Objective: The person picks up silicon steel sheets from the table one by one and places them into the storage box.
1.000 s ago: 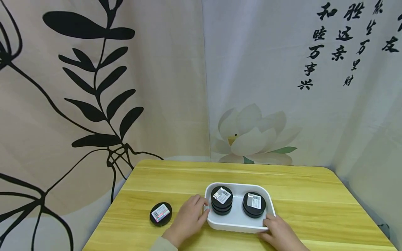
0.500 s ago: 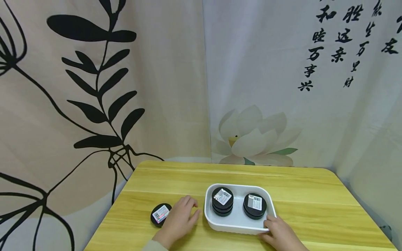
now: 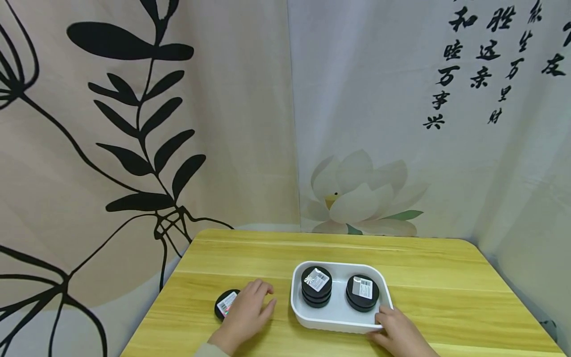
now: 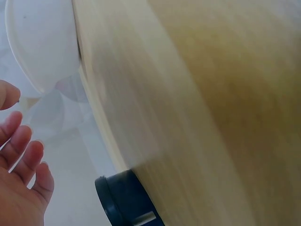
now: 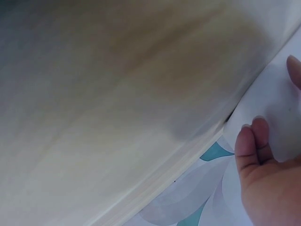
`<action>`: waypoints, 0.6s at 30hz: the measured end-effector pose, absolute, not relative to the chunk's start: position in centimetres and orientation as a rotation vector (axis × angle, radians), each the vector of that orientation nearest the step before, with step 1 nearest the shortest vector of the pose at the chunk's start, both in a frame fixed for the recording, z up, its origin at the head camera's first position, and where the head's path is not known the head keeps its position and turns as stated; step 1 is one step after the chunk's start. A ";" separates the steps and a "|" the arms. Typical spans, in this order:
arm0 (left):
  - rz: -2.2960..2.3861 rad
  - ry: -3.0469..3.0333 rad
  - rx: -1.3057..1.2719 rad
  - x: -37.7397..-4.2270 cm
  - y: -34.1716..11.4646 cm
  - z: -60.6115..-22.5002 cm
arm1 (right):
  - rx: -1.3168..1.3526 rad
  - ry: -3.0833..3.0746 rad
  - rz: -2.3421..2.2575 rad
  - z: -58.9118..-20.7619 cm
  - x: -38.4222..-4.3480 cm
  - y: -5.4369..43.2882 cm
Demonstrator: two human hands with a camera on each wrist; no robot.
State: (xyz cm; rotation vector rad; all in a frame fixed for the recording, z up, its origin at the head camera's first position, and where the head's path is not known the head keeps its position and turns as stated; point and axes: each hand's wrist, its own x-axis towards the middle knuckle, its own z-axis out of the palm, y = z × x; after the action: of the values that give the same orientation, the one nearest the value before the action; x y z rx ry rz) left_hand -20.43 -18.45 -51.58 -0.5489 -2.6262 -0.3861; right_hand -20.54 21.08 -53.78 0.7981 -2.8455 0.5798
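Observation:
My right hand (image 3: 398,331) pinches the near right corner of a white rectangular tray (image 3: 339,325), fingers over the rim and thumb outside. The same hand (image 5: 277,174) lies along the white tray wall (image 5: 282,108) in the right wrist view. Two stacks of flat, round black containers stand in the tray, the left stack (image 3: 316,285) taller than the right stack (image 3: 362,292); both carry barcode labels. Left of the tray, my left hand (image 3: 247,315) holds nothing, its fingers loosely bent. It partly covers a single black container (image 3: 223,303) on the table, whose side (image 4: 124,200) shows in the left wrist view.
A yellow wood-grain table (image 3: 428,277) with rounded far corners bears everything. Behind it hangs a pale curtain (image 3: 250,124) printed with black leaves, a lotus and dark characters.
My left hand has let go of the tray's left end and moved left, now overlapping the single black container. The right hand stays at its corner of the tray.

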 end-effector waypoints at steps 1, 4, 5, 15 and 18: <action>-0.384 -2.633 -0.550 -20.4 -18.6 -51.5 | 0.798 -2.851 0.582 -53.7 -20.5 21.0; -0.387 -2.653 -0.548 -20.3 -18.8 -51.5 | 0.794 -2.862 0.586 -53.7 -20.5 21.0; -0.390 -2.660 -0.546 -20.3 -18.9 -51.5 | 0.791 -2.864 0.586 -53.6 -20.5 21.0; -0.376 -2.705 -0.534 -20.1 -19.5 -51.6 | 0.785 -2.847 0.597 -53.5 -20.4 20.9; -0.373 -2.723 -0.530 -20.0 -19.9 -51.6 | 0.781 -2.846 0.598 -53.6 -20.4 20.9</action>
State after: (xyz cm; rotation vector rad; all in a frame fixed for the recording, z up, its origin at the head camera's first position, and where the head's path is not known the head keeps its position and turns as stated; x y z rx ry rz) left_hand -19.96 -19.94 -51.61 -0.5296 -2.7226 -0.3732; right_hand -20.36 20.95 -53.56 0.7815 -2.8465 0.5984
